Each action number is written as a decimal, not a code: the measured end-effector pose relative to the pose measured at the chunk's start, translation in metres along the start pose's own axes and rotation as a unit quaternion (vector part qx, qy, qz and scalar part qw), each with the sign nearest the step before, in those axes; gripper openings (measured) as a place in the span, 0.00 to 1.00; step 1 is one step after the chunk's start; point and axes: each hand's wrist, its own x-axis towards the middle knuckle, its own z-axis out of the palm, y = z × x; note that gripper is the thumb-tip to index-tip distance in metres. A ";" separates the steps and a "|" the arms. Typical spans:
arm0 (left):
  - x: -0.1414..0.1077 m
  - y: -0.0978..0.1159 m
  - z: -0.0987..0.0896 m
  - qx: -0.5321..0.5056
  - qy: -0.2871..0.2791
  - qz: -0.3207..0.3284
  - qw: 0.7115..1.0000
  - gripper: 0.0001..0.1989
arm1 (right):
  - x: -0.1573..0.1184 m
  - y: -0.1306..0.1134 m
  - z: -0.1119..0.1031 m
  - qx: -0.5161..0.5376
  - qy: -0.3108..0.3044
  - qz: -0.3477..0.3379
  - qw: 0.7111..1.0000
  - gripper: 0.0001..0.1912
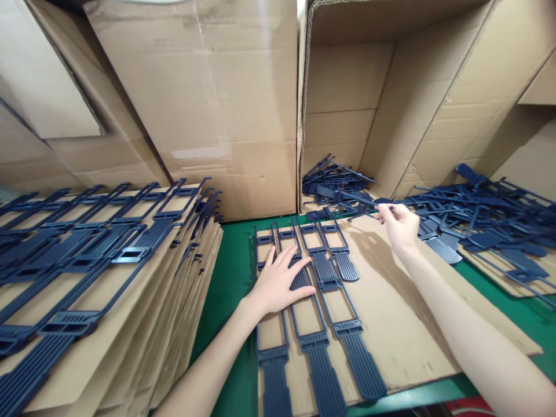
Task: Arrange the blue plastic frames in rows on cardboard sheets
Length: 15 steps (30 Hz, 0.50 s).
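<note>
My left hand (282, 284) lies with fingers spread over dark blue plastic frame pieces with ribbed ends. These pieces, such as the ribbed-end frame (324, 376), stand in rows on a flat cardboard sheet (403, 324). My right hand (400, 229) is closed in a pinch on a dark blue plastic piece (360, 198), raised above the sheet's far edge; it shows nearly edge-on, so its full shape is hard to see. A short ribbed piece (347, 267) lies between the two hands on the sheet.
At left rises a stack of cardboard sheets (174, 324) layered with similar blue pieces. An open cardboard box (347, 81) behind holds a tangled blue pile (330, 182). Another loose heap (490, 214) spreads at right. Green tabletop (221, 278) shows between stack and sheet.
</note>
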 end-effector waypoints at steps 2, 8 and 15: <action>0.000 0.000 0.000 -0.001 -0.001 0.000 1.000 0.35 | 0.004 -0.004 -0.006 0.119 0.031 0.045 0.991 0.13; 0.000 0.000 0.000 -0.003 -0.001 -0.001 1.000 0.34 | 0.015 -0.015 -0.024 0.467 0.038 0.230 0.853 0.11; 0.001 0.000 -0.002 0.011 -0.009 -0.003 1.000 0.35 | 0.013 -0.021 -0.028 0.586 -0.043 0.331 0.738 0.14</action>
